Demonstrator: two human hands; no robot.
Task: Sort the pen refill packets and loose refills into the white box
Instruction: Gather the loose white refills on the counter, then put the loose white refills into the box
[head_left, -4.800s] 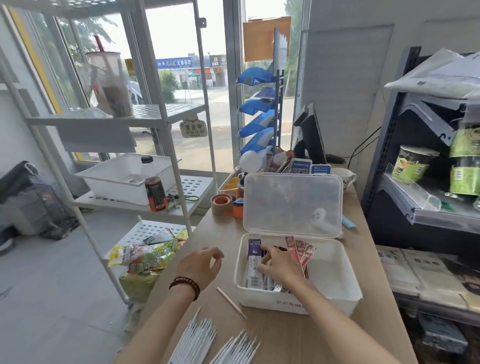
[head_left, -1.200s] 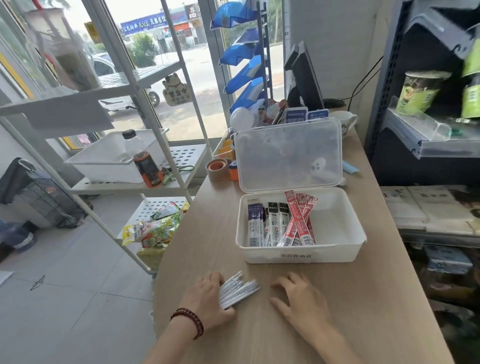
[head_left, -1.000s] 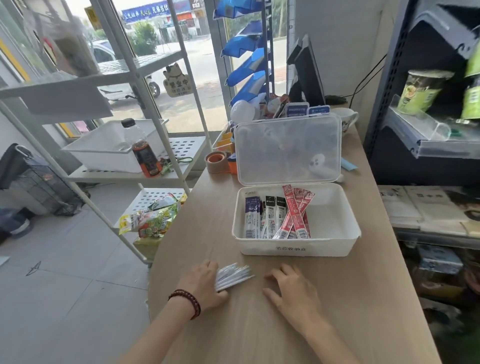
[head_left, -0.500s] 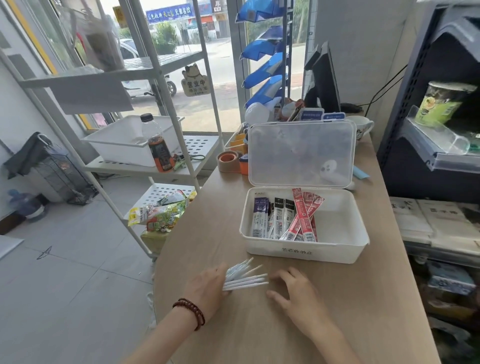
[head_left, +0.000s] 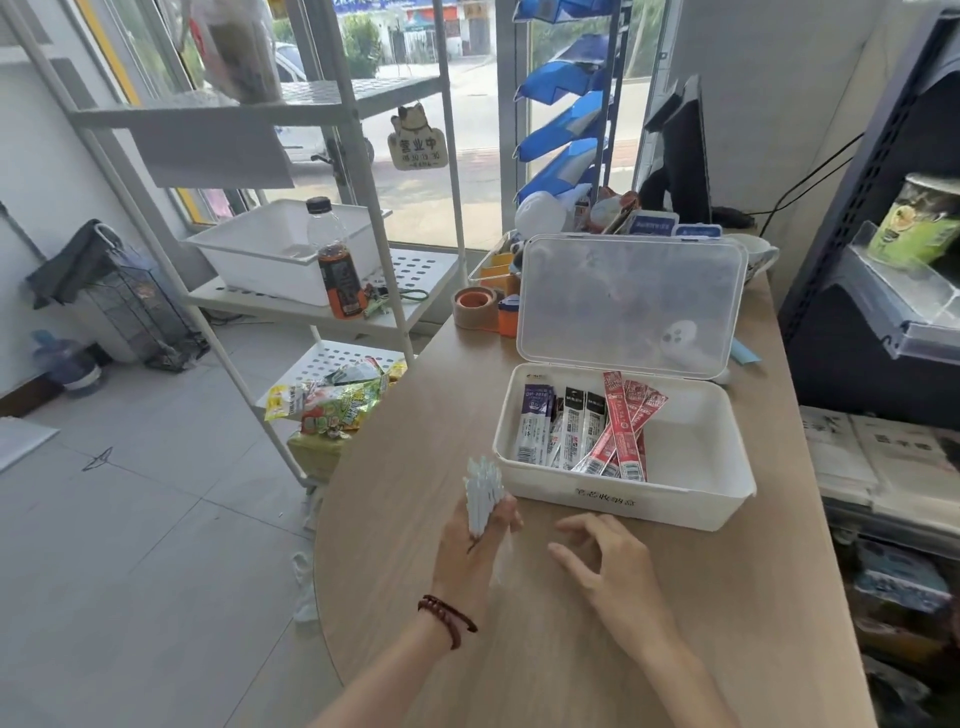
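Nearest on the left, a beaded bracelet (head_left: 447, 618) circles the wrist, and beyond it the left hand (head_left: 470, 551) has its fingers curled round a bundle of white loose refills (head_left: 483, 493), held nearly upright with the tips pointing up and away. To its right the right hand (head_left: 608, 566) hangs just above the wooden table (head_left: 727, 623), its fingers loosely bent and spread, grasping nothing. The bundle sits outside the white box (head_left: 623, 501), just beside its near left corner (whether it touches the wall cannot be told). Inside the box, purple and black refill packets (head_left: 550, 426) lie side by side against the left wall, and red refill packets (head_left: 626, 431) fan out across each other just right of them; the right half of the box floor shows bare white. The clear lid (head_left: 631, 301) stands open at the far edge. Left of the lid a tape roll (head_left: 474, 306) rests on the table. Off the table's left side, snack bags (head_left: 332, 400) lie on a low shelf of a white rack (head_left: 395, 291), with a bottle (head_left: 337, 265) and a white tub (head_left: 260, 254) one shelf up. A dark monitor (head_left: 680, 156) stands at the far end.
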